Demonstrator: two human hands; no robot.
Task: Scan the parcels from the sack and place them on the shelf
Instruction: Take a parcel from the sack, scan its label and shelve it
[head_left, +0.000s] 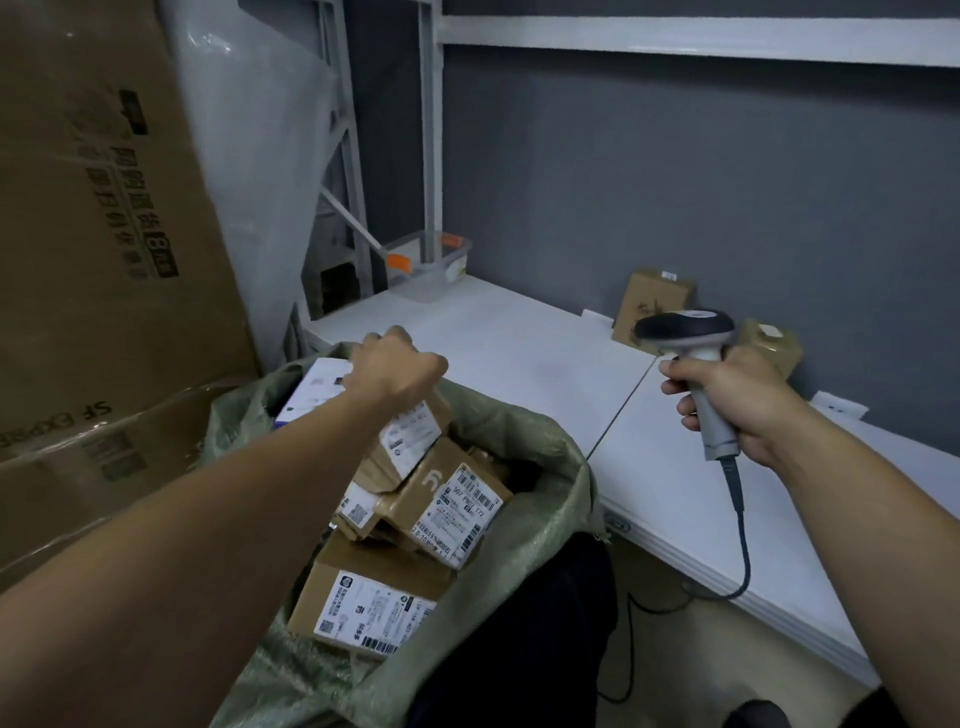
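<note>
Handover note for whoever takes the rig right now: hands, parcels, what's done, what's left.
Left hand: grip on a small parcel at the mouth of the sack.
Right hand: holds the scanner above the shelf, apart from that parcel.
Done, likely: a brown box and a second box stand at the back of the shelf by the wall.
Left: scan and shelve the held parcel, then the other parcels in the sack.

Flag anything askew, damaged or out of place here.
Nothing looks damaged or spilled. The parcels lie jumbled at all angles in the sack, and the carton at lower left sits with its print upside down.
</note>
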